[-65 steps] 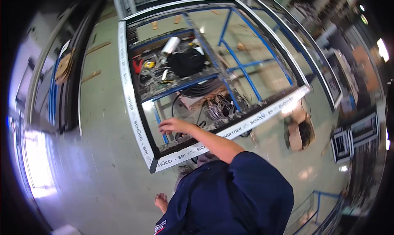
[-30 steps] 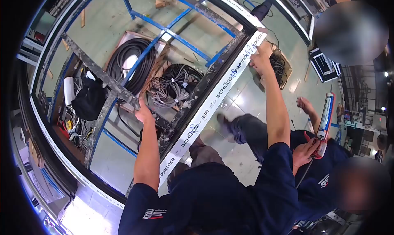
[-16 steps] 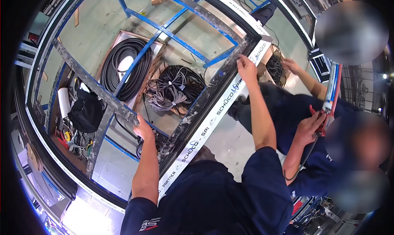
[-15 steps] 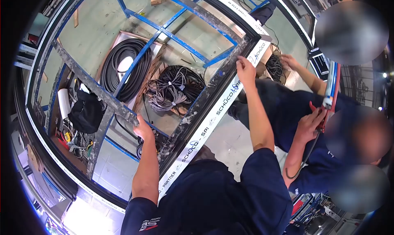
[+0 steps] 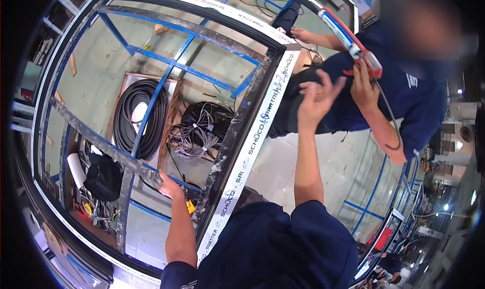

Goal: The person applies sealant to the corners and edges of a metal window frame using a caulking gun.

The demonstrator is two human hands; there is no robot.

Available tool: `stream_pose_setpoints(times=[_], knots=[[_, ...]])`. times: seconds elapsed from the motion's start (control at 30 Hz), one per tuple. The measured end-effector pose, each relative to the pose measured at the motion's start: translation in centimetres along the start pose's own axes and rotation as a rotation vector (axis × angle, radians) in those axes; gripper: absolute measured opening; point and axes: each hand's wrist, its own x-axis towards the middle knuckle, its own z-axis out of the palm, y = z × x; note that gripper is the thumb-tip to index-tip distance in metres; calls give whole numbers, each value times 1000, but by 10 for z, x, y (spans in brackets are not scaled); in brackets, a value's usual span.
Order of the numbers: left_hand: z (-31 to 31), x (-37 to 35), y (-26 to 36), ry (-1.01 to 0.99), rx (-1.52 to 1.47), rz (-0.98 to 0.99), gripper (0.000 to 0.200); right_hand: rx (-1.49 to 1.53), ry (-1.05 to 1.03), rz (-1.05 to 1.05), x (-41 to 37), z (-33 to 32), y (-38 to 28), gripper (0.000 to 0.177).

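My left hand (image 5: 171, 185) rests on the worn dark crossbar (image 5: 101, 143) of the blue metal stand, its fingers wrapped over the edge. Raised above the right side, my right hand (image 5: 318, 99) has its fingers spread and holds nothing. Between my arms runs the black window frame with printed white film (image 5: 251, 146), marked in blue handwriting. A co-worker at the right holds a red and blue sealant gun (image 5: 348, 39); the co-worker's hand on its handle is near my right hand.
Below the stand's blue bars lie a coil of black gasket (image 5: 123, 112), bundled grey cables (image 5: 194, 137), a black bag (image 5: 103, 178) and a white roll (image 5: 76, 170). The co-worker's other hand (image 5: 303, 35) is near the frame's far corner.
My right hand has left the frame's edge and opened out to the right. The co-worker and sealant gun have shifted up in view. A yellow object now shows beside my left wrist.
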Motion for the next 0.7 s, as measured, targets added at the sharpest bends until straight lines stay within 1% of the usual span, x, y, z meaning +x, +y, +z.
stream_pose_setpoints(times=[0.03,0.1,0.13,0.2,0.27,0.33,0.4,0.47,0.5,0.53,0.57,0.6,0.63,0.7], knots=[[-1,-4,2,-5,11,-19,83,27,63,-63,14,-6,-19,81],[-5,-11,13,-10,20,-56,83,159,189,60,47,-26,-27,82],[-4,-8,10,-8,46,-26,84,277,252,195,62,-39,-17,81],[-7,-17,19,-32,13,-32,84,209,113,325,82,-60,-4,80],[-10,-16,15,-29,-1,-15,84,98,-48,460,86,-59,-13,78],[-3,-8,7,-5,-7,31,84,47,-91,496,86,-59,-7,77],[-4,-6,4,-26,-35,-6,84,9,-126,548,89,-62,5,79],[-8,-20,20,-15,-23,-27,83,-18,-184,537,93,-65,12,54],[-5,-11,11,-6,6,-5,83,-31,-221,537,92,-65,17,42],[1,3,-4,5,35,14,83,-39,-212,477,91,-65,24,45],[1,3,-2,13,62,31,82,-79,-176,424,84,-54,7,56],[1,0,-3,41,37,79,79,-70,-217,397,70,-48,10,50],[2,4,-7,38,7,89,79,-64,-255,369,55,-44,17,45],[6,11,-14,22,-55,114,77,-176,-431,389,17,-25,29,45]])
